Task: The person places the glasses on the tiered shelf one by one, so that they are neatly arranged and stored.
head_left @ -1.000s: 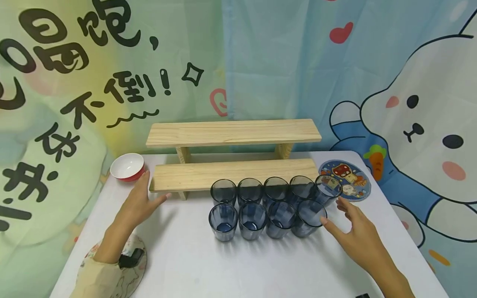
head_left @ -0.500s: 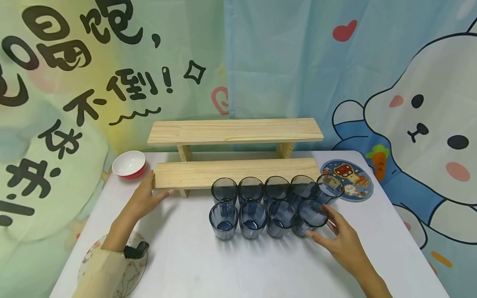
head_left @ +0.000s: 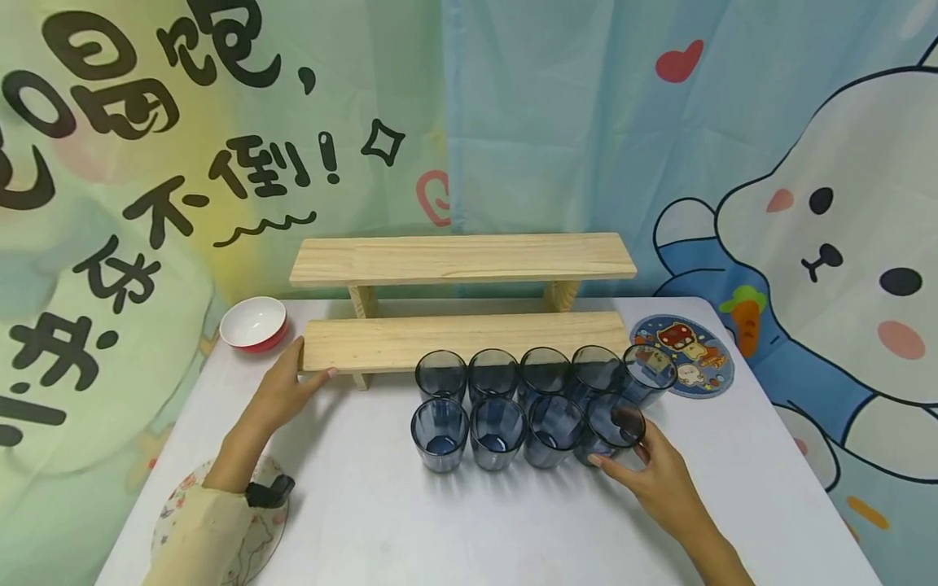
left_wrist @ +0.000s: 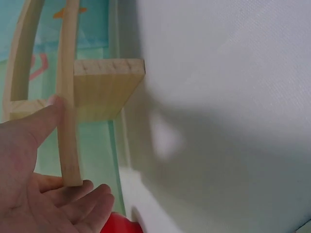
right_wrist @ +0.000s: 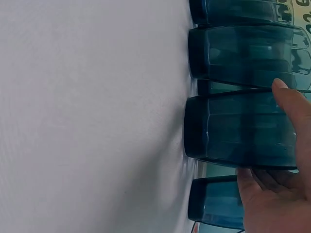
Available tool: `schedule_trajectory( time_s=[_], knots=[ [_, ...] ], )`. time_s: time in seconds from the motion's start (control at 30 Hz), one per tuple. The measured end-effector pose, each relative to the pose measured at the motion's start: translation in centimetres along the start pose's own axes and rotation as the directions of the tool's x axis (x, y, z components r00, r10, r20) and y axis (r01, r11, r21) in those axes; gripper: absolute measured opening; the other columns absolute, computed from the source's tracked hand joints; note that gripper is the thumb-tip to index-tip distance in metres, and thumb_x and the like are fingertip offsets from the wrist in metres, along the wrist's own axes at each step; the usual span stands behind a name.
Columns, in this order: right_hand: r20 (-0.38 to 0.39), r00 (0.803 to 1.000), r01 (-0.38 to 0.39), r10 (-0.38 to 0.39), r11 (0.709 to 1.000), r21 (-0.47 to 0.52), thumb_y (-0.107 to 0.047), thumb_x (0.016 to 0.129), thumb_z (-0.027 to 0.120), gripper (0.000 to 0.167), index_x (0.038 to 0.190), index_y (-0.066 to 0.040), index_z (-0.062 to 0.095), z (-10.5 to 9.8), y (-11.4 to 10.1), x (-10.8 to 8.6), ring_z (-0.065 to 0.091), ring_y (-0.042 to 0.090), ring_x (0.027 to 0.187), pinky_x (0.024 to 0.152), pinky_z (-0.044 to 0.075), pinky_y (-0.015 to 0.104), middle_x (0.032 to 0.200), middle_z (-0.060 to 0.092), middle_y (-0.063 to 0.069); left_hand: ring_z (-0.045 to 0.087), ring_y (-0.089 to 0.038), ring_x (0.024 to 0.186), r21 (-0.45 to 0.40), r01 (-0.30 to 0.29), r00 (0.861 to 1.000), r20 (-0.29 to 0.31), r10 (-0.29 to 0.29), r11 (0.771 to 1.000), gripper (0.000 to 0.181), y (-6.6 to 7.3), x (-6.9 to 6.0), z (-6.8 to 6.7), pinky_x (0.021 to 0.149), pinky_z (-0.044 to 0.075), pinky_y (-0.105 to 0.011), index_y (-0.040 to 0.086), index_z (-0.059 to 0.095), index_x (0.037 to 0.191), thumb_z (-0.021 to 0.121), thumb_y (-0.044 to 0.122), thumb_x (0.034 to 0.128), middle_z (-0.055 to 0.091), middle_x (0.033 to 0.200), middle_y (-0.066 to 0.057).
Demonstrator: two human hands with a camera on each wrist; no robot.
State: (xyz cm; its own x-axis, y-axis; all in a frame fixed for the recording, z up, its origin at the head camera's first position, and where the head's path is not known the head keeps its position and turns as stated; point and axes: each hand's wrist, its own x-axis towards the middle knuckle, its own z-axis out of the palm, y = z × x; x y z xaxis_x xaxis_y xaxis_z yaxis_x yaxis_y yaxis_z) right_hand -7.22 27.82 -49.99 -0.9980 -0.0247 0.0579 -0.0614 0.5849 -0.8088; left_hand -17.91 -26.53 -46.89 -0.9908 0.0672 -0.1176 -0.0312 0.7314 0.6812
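1. Counter (head_left: 440, 533): white, with its right edge slanting down the lower right of the frame. The widest bare stretch is lower centre, in front of the glasses, so the held one would best be drawn that way first.
2. Rack (head_left: 462, 259): two wooden tiers at the centre. The lower board's front edge lies just behind the back glasses and partly hidden by them; a low sideways move there could catch it.
3. Glasses (head_left: 551, 435): nine, upright, right of centre, five behind and four in front, closely packed. A straight lift should spare the neighbours' rims.
4. Mats: a flowered one (head_left: 265, 529) at lower left, partly under the sleeve (head_left: 201, 541); a blue one (head_left: 705, 362) at right, overlapped by the back row's right-end glass.
5. Left hand (head_left: 282, 395): fingers round the lower board's left end, thumb at its front edge. A light, steady hold should suffice.
6. Right hand (head_left: 663, 472): fingers and thumb grip the front row's right-end glass. Bare counter lies to its right.
7. Bowl (head_left: 252, 324): red and white, left of the rack, just beyond the left hand.
8. Held glass (head_left: 607, 425): right of centre; whether its base touches the counter, I cannot tell.
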Motion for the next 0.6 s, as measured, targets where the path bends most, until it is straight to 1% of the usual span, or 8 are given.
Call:
schedule_trajectory(
  time_s=[0.17, 0.33, 0.43, 0.6],
  knots=[
    [-0.003, 1.000, -0.009, 0.009, 1.000, 0.004, -0.033, 0.087, 0.089, 0.087, 0.152, 0.004, 0.045, 0.22, 0.14, 0.09, 0.046, 0.049, 0.145, 0.099, 0.029, -0.004, 0.156, 0.046, 0.030, 0.018, -0.056, 0.155, -0.006, -0.011, 1.000, -0.013, 0.011, 1.000, 0.094, -0.14, 0.04, 0.19, 0.124, 0.020, -0.068, -0.015, 0.010, 0.162, 0.067, 0.035, 0.1054, 0.018, 0.166, -0.040],
    [-0.036, 0.999, 0.002, -0.002, 1.000, 0.000, -0.030, 0.086, 0.090, 0.083, 0.150, 0.004, 0.048, 0.45, 0.32, -0.04, 0.049, 0.048, 0.142, 0.098, 0.031, -0.004, 0.154, 0.050, 0.028, 0.019, -0.057, 0.154, -0.011, -0.023, 1.000, -0.015, 0.023, 1.000, 0.093, -0.12, 0.07, 0.26, 0.124, 0.021, -0.069, -0.016, 0.010, 0.161, 0.067, 0.032, 0.1055, 0.019, 0.165, -0.041],
    [-0.047, 0.999, 0.011, -0.011, 1.000, 0.013, -0.028, 0.086, 0.090, 0.081, 0.149, 0.003, 0.050, 0.54, 0.34, -0.08, 0.050, 0.046, 0.142, 0.100, 0.032, -0.003, 0.153, 0.052, 0.027, 0.020, -0.057, 0.154, -0.010, -0.027, 1.000, -0.016, 0.027, 1.000, 0.092, -0.03, 0.11, 0.25, 0.124, 0.022, -0.068, -0.017, 0.011, 0.160, 0.068, 0.031, 0.1052, 0.020, 0.164, -0.042],
    [-0.040, 0.999, 0.013, -0.011, 0.998, 0.062, -0.025, 0.086, 0.090, 0.081, 0.150, 0.004, 0.049, 0.49, 0.25, -0.11, 0.047, 0.046, 0.143, 0.103, 0.034, 0.000, 0.154, 0.050, 0.027, 0.021, -0.057, 0.154, -0.001, -0.026, 0.999, -0.019, 0.026, 1.000, 0.091, -0.11, 0.14, 0.24, 0.124, 0.022, -0.068, -0.016, 0.013, 0.160, 0.068, 0.032, 0.1052, 0.021, 0.164, -0.041]
  ],
)
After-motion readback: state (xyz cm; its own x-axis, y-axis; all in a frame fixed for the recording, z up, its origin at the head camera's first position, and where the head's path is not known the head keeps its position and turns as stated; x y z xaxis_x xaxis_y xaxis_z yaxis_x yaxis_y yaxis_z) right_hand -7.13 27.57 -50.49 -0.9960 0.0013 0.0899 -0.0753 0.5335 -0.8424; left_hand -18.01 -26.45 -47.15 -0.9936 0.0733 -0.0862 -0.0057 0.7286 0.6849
